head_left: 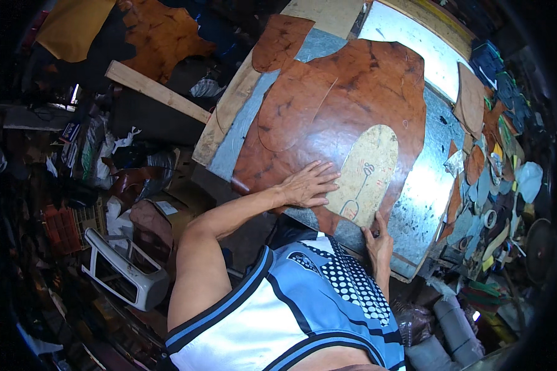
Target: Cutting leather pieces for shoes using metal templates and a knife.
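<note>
A brown marbled leather hide (pixel 377 74) is spread over a metal-topped table (pixel 424 198). On its near part lies a pale beige template (pixel 372 167), rounded at the far end, with pen marks on it. My left hand (pixel 309 184) rests flat on the leather, fingers spread, their tips at the template's left edge. At the template's near right corner, my right hand (pixel 379 241) has thumb and forefinger closed on the edge; its other fingers are mostly hidden. A curved outline or cut piece of leather (pixel 291 117) shows on the left of the hide.
Leather and fabric scraps (pixel 476 213) crowd the right side, with a tape roll (pixel 490 218) among them. A wooden plank (pixel 158 91) juts leftward from the table. To the left stand a white plastic frame (pixel 148 290) and a red crate (pixel 62 229). More hides (pixel 164 37) lie at the far left.
</note>
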### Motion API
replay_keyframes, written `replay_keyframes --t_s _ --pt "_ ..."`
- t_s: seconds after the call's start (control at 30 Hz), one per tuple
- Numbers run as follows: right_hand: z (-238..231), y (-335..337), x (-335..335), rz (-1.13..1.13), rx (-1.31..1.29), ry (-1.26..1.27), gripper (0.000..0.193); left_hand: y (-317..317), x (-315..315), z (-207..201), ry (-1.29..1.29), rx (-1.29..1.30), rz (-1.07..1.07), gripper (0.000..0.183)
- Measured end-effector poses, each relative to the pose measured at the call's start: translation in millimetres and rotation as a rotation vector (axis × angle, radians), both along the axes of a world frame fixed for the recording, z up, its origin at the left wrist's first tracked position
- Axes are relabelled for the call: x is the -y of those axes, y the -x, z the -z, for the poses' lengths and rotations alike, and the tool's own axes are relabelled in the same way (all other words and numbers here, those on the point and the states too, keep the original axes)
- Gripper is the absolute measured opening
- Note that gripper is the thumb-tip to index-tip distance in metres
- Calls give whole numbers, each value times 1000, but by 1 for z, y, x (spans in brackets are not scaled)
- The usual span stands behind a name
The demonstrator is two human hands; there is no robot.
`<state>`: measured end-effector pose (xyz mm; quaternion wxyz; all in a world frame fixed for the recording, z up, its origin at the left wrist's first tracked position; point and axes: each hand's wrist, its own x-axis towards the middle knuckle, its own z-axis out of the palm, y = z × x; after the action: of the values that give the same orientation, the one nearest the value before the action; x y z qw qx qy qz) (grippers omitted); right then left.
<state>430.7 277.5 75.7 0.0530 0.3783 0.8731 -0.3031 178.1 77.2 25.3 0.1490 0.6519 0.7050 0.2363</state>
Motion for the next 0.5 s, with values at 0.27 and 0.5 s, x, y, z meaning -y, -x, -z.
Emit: replay_keyframes --t_s 0.27,0.5 --pt "-64 4 41 1009 -634 1105 36 35 -45 -23 -271 -2 31 28" --pt "-62 29 130 965 -502 922 47 82 -202 -45 -162 -138 372 30"
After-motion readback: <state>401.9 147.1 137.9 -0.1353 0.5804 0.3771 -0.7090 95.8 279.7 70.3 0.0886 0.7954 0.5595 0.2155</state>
